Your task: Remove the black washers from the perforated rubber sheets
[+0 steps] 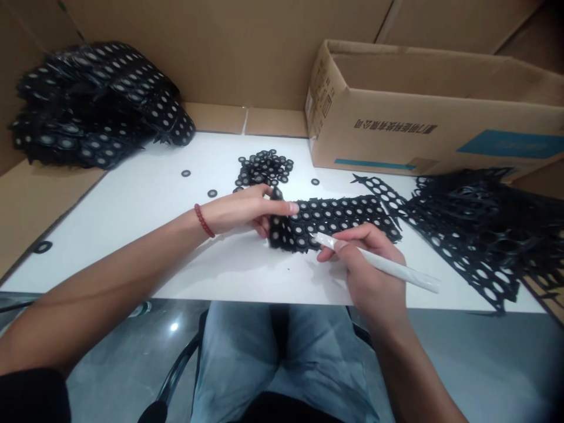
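A black rubber sheet (pixel 339 212) with rows of ring-shaped washers lies on the white table, its left end bent upward. My left hand (pixel 251 210) grips that bent end, thumb on top and fingers behind it. In my right hand (pixel 370 258) is a white pen-like tool (pixel 392 270), held like a pencil. Its thin tip points at the sheet's lower middle; whether it touches a washer I cannot tell. Just beyond my left hand sits a pile of loose black washers (pixel 264 167).
A heap of washer sheets (pixel 97 106) stands at the back left. Punched-out black webbing (pixel 476 235) covers the right side, in front of a cardboard box (pixel 423 117). Single washers, one at the left edge (pixel 43 247), lie scattered on the white table (pixel 154 176).
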`<state>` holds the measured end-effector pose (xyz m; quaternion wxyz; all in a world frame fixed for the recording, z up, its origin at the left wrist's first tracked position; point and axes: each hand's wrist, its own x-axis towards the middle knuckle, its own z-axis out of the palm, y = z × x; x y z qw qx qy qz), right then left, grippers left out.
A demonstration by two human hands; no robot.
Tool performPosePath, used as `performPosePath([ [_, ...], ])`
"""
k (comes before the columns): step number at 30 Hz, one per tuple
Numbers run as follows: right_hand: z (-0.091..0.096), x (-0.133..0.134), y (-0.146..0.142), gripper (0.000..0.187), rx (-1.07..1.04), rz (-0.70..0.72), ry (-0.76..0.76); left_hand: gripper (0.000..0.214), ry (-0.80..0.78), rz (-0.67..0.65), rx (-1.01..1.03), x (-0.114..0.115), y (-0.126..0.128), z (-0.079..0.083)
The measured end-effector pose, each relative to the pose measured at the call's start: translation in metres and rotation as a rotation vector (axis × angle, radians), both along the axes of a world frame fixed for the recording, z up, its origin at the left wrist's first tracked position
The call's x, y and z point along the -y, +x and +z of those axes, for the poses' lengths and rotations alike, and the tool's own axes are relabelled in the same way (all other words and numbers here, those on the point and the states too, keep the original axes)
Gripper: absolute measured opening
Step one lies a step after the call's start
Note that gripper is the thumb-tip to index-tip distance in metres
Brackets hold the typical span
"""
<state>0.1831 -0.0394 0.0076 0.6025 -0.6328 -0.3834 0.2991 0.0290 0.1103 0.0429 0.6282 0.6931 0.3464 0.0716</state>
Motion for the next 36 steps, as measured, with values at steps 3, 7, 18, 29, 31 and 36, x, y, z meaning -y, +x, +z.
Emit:
performPosePath([
  [3,0.002,0.0,-0.001,0.005,0.001,-0.007,0.003,0.03,0.122,-0.082,0.032,-0.003,-0.001,-0.005],
  [7,0.007,0.001,-0.004,0.006,0.021,-0.01,-0.03,0.038,0.205,-0.097,0.058,-0.003,-0.002,-0.011],
  [18,0.012,0.003,-0.001,0.004,0.083,0.182,-0.06,0.044,0.174,-0.002,0.171,0.004,0.002,-0.01],
  [29,0.014,0.001,-0.001,0.004,0.079,0.186,-0.099,0.036,0.078,-0.036,0.197,0.004,0.002,-0.012],
  [31,0.015,0.001,-0.004,0.005,0.059,0.146,-0.108,0.036,0.075,-0.023,0.225,0.004,0.002,-0.013],
  [36,0.015,0.0,-0.003,0.007,0.045,0.154,-0.13,0.039,0.068,0.013,0.246,0.006,0.003,-0.016],
])
